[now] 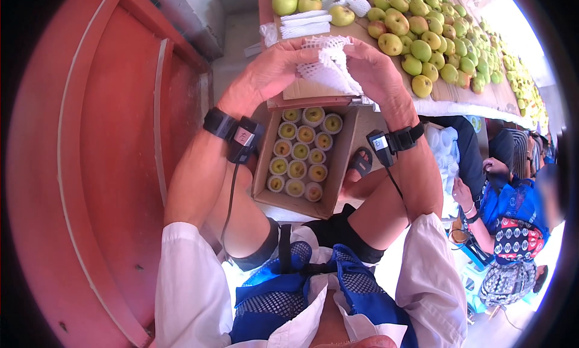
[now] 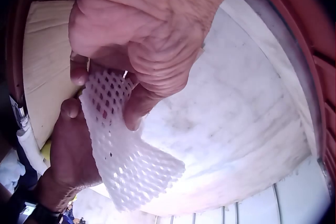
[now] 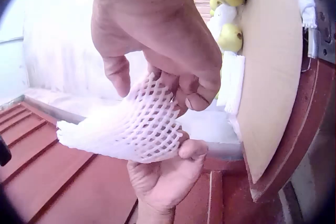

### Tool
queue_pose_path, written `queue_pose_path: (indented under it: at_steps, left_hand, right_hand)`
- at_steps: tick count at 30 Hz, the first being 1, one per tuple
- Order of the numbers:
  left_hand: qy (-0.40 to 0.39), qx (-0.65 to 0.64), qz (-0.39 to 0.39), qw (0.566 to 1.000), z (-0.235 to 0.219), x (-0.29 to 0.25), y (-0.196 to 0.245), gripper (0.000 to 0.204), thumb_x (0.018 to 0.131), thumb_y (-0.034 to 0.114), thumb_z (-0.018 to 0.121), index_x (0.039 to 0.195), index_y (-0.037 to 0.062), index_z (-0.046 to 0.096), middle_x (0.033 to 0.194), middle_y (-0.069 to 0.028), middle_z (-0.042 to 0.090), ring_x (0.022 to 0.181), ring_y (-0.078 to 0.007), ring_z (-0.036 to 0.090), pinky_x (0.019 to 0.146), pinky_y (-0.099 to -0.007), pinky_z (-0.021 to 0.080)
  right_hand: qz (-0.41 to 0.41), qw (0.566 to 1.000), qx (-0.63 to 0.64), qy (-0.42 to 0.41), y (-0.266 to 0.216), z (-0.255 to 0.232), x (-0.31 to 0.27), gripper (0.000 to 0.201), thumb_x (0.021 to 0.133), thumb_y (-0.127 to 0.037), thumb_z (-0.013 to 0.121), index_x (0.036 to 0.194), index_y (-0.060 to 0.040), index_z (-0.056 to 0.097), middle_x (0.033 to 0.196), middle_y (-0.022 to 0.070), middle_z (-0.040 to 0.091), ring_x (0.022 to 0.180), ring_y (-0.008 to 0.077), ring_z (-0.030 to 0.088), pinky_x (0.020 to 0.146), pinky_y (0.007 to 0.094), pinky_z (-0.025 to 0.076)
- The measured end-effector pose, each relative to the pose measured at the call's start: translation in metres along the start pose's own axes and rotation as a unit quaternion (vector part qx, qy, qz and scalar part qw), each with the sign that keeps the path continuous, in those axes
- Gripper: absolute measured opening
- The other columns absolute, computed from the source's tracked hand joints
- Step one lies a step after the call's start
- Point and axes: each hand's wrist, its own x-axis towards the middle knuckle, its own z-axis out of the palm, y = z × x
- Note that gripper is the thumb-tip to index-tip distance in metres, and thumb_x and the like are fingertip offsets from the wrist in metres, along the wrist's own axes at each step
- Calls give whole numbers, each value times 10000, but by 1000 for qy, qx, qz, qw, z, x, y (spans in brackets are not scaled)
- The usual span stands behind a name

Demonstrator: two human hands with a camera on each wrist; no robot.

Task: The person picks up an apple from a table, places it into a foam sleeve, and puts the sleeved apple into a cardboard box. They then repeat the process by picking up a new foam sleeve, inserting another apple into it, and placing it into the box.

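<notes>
Both hands hold a white foam fruit net (image 1: pixel 329 67) up at the table's near edge. My left hand (image 1: pixel 271 70) pinches one side; in the left wrist view its thumb (image 2: pixel 139 108) lies on the mesh. My right hand (image 1: pixel 377 70) grips the opposite side, its fingertips at the net's open rim in the right wrist view. The sleeve flares at the mouth and narrows to a flattened end, and no fruit shows through the mesh. Below the hands, a cardboard box (image 1: pixel 342 161) between the legs contains rows of apples (image 1: pixel 297 169) in foam nets.
A large heap of loose green-yellow apples (image 1: pixel 422 43) covers the table's right side. Stacked flat foam nets (image 1: pixel 304 25) lie at its left edge near more apples (image 1: pixel 284 4). A red panelled surface (image 1: pixel 120 137) stands left. Another person (image 1: pixel 512 209) sits at the right.
</notes>
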Motion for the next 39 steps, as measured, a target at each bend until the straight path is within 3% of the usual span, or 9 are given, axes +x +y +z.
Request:
queue_pose_path:
  at_steps: [6, 11, 17, 21, 29, 35, 39]
  left_hand:
    - [10, -3, 10, 1000, 0, -1, -1, 456, 937, 145, 709, 1341, -17, 571, 1328, -104, 623, 1231, -211, 586, 1124, -381, 426]
    - [43, 7, -2, 999, 6, 1, 2, 417, 959, 141, 691, 1335, -3, 583, 1292, -80, 640, 1215, -180, 588, 1105, -362, 438]
    - [15, 68, 26, 997, 1, 0, 2, 400, 941, 138, 708, 1306, 6, 610, 1263, -67, 660, 1189, -168, 595, 1078, -354, 449]
    - [82, 135, 51, 986, 2, 2, -2, 353, 945, 110, 679, 1280, 8, 630, 1237, -62, 672, 1126, -157, 628, 1037, -338, 480]
    - [223, 268, 125, 929, -6, 16, -14, 267, 925, -21, 584, 1178, 11, 664, 1092, -33, 706, 992, -83, 638, 898, -247, 499]
    - [277, 356, 191, 872, -13, 20, -23, 176, 882, -33, 646, 1051, 14, 653, 992, -6, 702, 907, -70, 625, 803, -240, 501]
    - [321, 482, 213, 787, -9, 18, -24, 164, 862, 18, 697, 1009, 23, 626, 946, -35, 703, 881, -95, 628, 777, -276, 515]
  right_hand:
    - [43, 998, -35, -33, -6, 24, -9, 378, 924, -148, 690, 1277, -25, 636, 1195, 56, 683, 1091, 167, 613, 1000, 351, 447]
    - [3, 998, -58, -24, -5, 10, -7, 393, 913, -139, 715, 1273, -6, 632, 1153, 47, 691, 1048, 165, 637, 966, 330, 481]
    - [13, 992, -124, 10, -6, 21, -6, 386, 908, -143, 713, 1255, 7, 633, 1113, 51, 693, 1000, 147, 640, 935, 314, 491]
    - [-7, 989, -143, 42, -2, 28, -4, 380, 894, -159, 723, 1229, 4, 649, 1068, 40, 698, 946, 133, 633, 886, 295, 490]
    - [-96, 932, -313, 152, 12, 42, 4, 354, 837, -149, 734, 1138, 28, 676, 1017, 50, 720, 937, 123, 645, 881, 284, 494]
    - [-115, 873, -410, 240, 33, 26, 18, 341, 836, -163, 718, 1108, 36, 666, 944, 92, 729, 875, 144, 670, 821, 319, 531]
    - [-129, 816, -486, 286, 33, 36, 17, 310, 822, -160, 702, 1069, 24, 664, 915, 156, 728, 849, 201, 699, 792, 345, 542]
